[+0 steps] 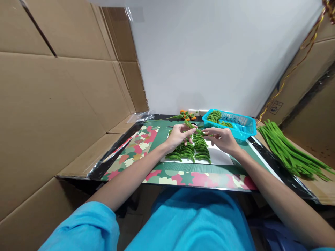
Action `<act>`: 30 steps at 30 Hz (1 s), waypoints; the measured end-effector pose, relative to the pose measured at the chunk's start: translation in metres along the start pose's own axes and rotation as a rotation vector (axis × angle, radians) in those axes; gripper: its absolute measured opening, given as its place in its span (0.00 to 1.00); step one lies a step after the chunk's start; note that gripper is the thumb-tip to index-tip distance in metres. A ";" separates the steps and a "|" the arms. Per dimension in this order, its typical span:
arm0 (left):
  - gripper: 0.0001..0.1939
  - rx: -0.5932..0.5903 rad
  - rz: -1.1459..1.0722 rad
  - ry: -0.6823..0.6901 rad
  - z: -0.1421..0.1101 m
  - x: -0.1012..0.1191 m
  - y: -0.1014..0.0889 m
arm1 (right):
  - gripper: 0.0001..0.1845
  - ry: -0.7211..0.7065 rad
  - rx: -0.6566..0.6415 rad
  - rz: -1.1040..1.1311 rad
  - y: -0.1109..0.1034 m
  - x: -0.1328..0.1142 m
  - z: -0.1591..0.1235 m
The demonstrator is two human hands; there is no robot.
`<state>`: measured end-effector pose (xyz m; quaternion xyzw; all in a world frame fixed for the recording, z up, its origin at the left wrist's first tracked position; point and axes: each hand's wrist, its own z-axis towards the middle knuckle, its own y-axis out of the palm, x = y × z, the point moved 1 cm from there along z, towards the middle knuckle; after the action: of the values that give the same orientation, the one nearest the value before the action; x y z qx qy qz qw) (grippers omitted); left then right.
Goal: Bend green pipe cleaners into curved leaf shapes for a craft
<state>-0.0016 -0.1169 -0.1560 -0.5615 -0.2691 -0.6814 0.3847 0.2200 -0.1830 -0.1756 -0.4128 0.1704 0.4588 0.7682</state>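
Both my hands are raised over the middle of the table, pinching one green pipe-cleaner piece [199, 131]. My left hand [180, 136] is closed on its left part, and the looped end sticks up past the fingers. Thumb and fingers of my right hand [221, 138] grip its right end. Beneath them, curved green pipe-cleaner pieces [201, 148] lie in several columns on a white sheet [220, 157]. My left hand hides the upper part of the left columns.
At the back right stands a blue plastic basket [243, 122] holding more green pieces [214, 116]. A bundle of long green pipe cleaners [290, 150] lies on the right. Orange flowers [187, 114] rest at the back edge. Cardboard walls [65, 97] flank the patterned table mat [183, 177].
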 end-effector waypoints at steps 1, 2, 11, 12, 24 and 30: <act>0.24 -0.005 0.000 -0.001 0.000 0.000 0.000 | 0.15 -0.003 -0.007 -0.003 0.000 0.000 0.000; 0.23 -0.008 -0.001 -0.001 0.000 0.000 0.000 | 0.16 -0.006 -0.015 -0.008 0.000 -0.001 0.000; 0.20 0.052 -0.084 -0.040 0.003 0.005 -0.004 | 0.19 -0.056 -0.021 -0.173 -0.004 -0.004 0.001; 0.20 0.063 -0.099 -0.045 0.003 0.005 -0.005 | 0.19 -0.065 -0.020 -0.195 -0.004 -0.004 0.001; 0.22 -0.014 -0.116 -0.122 0.002 0.009 -0.015 | 0.17 -0.116 0.006 -0.259 -0.004 -0.002 -0.001; 0.26 -0.318 0.071 -0.148 -0.005 0.013 -0.002 | 0.29 0.039 -0.004 0.134 0.008 -0.013 0.000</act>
<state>-0.0067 -0.1230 -0.1441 -0.6732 -0.1653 -0.6581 0.2940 0.2063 -0.1884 -0.1718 -0.4111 0.2114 0.5013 0.7315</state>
